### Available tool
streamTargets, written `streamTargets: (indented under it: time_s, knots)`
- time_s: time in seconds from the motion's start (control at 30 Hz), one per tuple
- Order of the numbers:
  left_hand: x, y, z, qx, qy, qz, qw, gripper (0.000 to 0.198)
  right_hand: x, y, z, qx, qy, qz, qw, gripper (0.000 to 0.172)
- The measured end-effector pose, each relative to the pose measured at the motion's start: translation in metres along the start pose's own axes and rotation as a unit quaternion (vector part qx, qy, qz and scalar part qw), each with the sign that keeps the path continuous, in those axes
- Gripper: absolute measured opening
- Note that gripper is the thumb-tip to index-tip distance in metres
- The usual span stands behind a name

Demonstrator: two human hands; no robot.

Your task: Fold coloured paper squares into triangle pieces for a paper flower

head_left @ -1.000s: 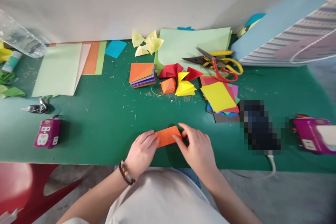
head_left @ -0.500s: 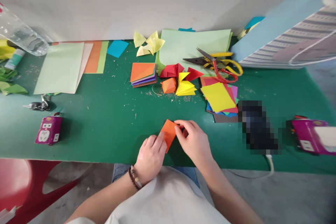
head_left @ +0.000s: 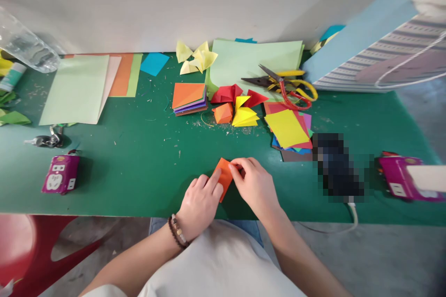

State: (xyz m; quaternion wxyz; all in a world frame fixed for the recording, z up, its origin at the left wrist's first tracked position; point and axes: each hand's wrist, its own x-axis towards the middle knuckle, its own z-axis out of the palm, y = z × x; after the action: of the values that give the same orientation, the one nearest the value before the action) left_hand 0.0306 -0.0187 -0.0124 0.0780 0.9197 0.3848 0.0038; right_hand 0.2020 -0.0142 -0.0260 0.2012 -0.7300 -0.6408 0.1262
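A folded piece of orange paper (head_left: 226,175) lies near the table's front edge, between my two hands. My left hand (head_left: 199,200), with a beaded bracelet at the wrist, presses its fingers down on the paper's left side and holds it against the table. At the upper right corner, the thumb and index finger of my right hand (head_left: 256,186) pinch the paper's edge. Part of the sheet is covered by the left fingers. Beyond the hands sit folded paper pieces: an orange one (head_left: 223,113), a yellow one (head_left: 245,116) and red ones (head_left: 227,93).
A stack of coloured paper squares (head_left: 189,97) stands behind the hands. To the right are scissors (head_left: 291,88), a paper pile topped by a yellow sheet (head_left: 287,128), a blurred-out dark device (head_left: 336,164) and a purple box (head_left: 400,178). Leftward are another purple box (head_left: 62,174) and keys (head_left: 50,138).
My left index finger has slid a little up along the orange paper. The right hand keeps its pinch at the corner. The whole view has shifted slightly.
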Motion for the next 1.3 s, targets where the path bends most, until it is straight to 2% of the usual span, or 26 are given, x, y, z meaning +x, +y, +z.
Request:
streamTargets:
  time_s: [0.93, 1.1, 1.2, 1.3]
  knots:
    - [0.001, 0.000, 0.001, -0.015, 0.037, -0.016, 0.999, 0.006, 0.004, -0.001, 0.007, 0.003, 0.004, -0.020, 1.000, 0.022]
    - [0.001, 0.000, 0.002, -0.021, 0.040, -0.019, 0.999, 0.007, 0.006, 0.000, 0.006, 0.037, 0.005, -0.008, 0.999, 0.027]
    - [0.001, 0.001, 0.003, -0.025, 0.038, -0.026, 0.999, 0.005, 0.009, 0.002, 0.002, 0.081, -0.008, 0.006, 0.997, 0.030]
    - [0.000, 0.001, 0.004, -0.027, 0.038, -0.033, 0.998, 0.004, 0.012, 0.006, -0.002, 0.081, -0.023, 0.011, 0.996, 0.032]
